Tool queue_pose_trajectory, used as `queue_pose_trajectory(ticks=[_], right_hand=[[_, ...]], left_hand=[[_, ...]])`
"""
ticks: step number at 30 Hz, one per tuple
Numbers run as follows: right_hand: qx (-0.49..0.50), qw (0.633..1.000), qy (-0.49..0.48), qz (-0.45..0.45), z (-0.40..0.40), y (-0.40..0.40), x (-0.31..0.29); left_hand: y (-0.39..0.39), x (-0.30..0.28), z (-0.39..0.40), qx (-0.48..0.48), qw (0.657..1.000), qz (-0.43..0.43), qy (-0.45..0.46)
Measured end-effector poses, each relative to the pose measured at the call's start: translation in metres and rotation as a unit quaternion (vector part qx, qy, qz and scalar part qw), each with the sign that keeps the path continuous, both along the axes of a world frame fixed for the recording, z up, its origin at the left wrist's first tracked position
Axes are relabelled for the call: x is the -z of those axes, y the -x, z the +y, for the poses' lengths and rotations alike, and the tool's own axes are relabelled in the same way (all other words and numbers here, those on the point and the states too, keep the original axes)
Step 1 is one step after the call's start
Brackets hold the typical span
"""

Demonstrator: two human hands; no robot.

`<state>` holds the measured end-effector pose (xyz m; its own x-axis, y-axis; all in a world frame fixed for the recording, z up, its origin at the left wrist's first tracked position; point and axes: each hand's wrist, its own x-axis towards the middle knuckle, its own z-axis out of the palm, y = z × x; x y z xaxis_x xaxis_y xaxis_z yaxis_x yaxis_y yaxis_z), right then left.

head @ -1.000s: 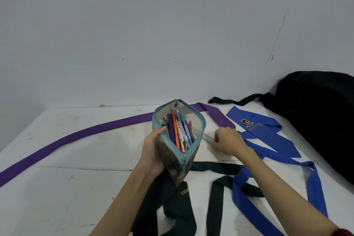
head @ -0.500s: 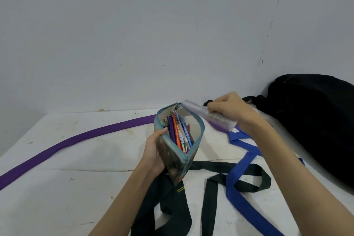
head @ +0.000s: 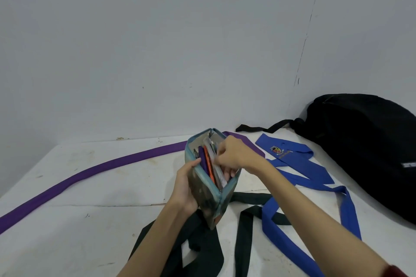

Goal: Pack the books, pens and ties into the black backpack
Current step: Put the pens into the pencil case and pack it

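Note:
My left hand [head: 185, 189] grips an open pencil case [head: 208, 200] with a light blue zip edge, held upright above the table. Several pens [head: 206, 162] stand inside it. My right hand [head: 234, 155] reaches into the top of the case, its fingers curled on a clear ruler [head: 219, 175] that lies mostly inside. A purple tie [head: 90, 170] stretches across the table to the left. A blue tie [head: 299, 164] with a crest lies to the right, a dark green tie [head: 245, 231] under the case. The black backpack [head: 364, 146] sits at the far right.
The white table [head: 78, 220] meets a grey wall at the back. A black backpack strap [head: 263, 128] trails along the table's back edge toward the case.
My right hand lifted the clear ruler from the table beside the blue tie, carried it over the case and has pushed it down among the pens. My left hand kept hold of the case.

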<state>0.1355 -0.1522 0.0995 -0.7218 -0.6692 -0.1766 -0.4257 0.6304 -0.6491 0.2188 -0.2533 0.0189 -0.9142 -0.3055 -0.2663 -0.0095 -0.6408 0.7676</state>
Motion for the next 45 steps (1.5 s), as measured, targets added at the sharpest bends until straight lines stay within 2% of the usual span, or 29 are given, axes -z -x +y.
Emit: queue_pose_trajectory(ticks=[3, 5, 6, 9, 13, 16, 19, 21, 22, 24, 27, 28, 30, 32, 34, 37, 39, 42, 43, 45], right_hand=[[0.017, 0.991, -0.075, 0.112, 0.001, -0.006, 0.008], [0.053, 0.979, -0.066, 0.183, -0.003, -0.008, 0.014], [0.060, 0.982, -0.045, 0.175, -0.005, -0.008, 0.015], [0.061, 0.996, 0.007, 0.070, -0.001, -0.006, 0.015], [0.051, 0.982, -0.071, 0.169, 0.009, -0.012, 0.023], [0.018, 0.981, -0.069, 0.178, 0.012, -0.012, 0.019], [0.072, 0.983, 0.029, 0.167, 0.021, -0.001, 0.005], [0.126, 0.961, 0.104, 0.222, 0.028, 0.014, -0.002], [0.140, 0.954, 0.106, 0.244, 0.031, 0.022, -0.005], [0.109, 0.967, 0.072, 0.218, 0.037, 0.038, -0.008], [0.045, 0.992, 0.083, 0.085, 0.037, 0.046, -0.005], [0.027, 0.992, 0.087, 0.088, 0.034, 0.048, 0.000], [0.029, 0.986, 0.059, 0.156, 0.026, 0.047, 0.011], [0.055, 0.977, 0.037, 0.205, 0.021, 0.045, 0.019], [0.077, 0.978, 0.025, 0.190, 0.021, 0.049, 0.025], [0.114, 0.981, 0.024, 0.155, 0.024, 0.057, 0.028], [0.149, 0.979, 0.023, 0.141, 0.028, 0.060, 0.030], [0.198, 0.976, 0.039, 0.082, 0.044, 0.066, 0.043], [0.202, 0.977, 0.047, 0.054, 0.049, 0.068, 0.049], [0.194, 0.979, 0.060, 0.001, 0.058, 0.069, 0.057]], left_hand=[[0.000, -0.002, 0.003, 0.016, 1.000, 0.002, 0.014], [0.003, -0.004, 0.012, 0.022, 1.000, -0.006, 0.021], [0.004, -0.005, 0.017, 0.025, 1.000, -0.012, 0.007], [0.005, -0.005, 0.022, 0.027, 0.999, -0.017, -0.022], [0.006, -0.004, 0.021, 0.029, 1.000, -0.003, -0.005], [0.005, -0.004, 0.023, 0.038, 0.999, -0.007, -0.010], [0.004, -0.005, 0.017, 0.040, 0.999, -0.010, 0.008], [0.003, -0.008, 0.011, 0.051, 0.999, -0.012, 0.015], [0.002, -0.009, 0.008, 0.062, 0.998, -0.013, 0.017], [0.000, -0.011, 0.004, 0.092, 0.995, -0.016, 0.022], [-0.002, -0.014, 0.002, 0.136, 0.990, -0.020, 0.040], [-0.002, -0.014, 0.003, 0.150, 0.987, -0.020, 0.056], [0.000, -0.014, 0.003, 0.180, 0.979, -0.027, 0.088], [0.000, -0.013, 0.003, 0.225, 0.967, -0.044, 0.114], [0.001, -0.013, 0.000, 0.273, 0.948, -0.063, 0.150], [0.005, -0.016, -0.010, 0.285, 0.925, -0.073, 0.238], [0.006, -0.024, -0.020, 0.311, 0.884, -0.094, 0.337], [0.004, -0.029, -0.041, 0.342, 0.796, -0.161, 0.473], [0.003, -0.030, -0.046, 0.334, 0.777, -0.181, 0.502], [0.005, -0.031, -0.053, 0.301, 0.768, -0.206, 0.526]])
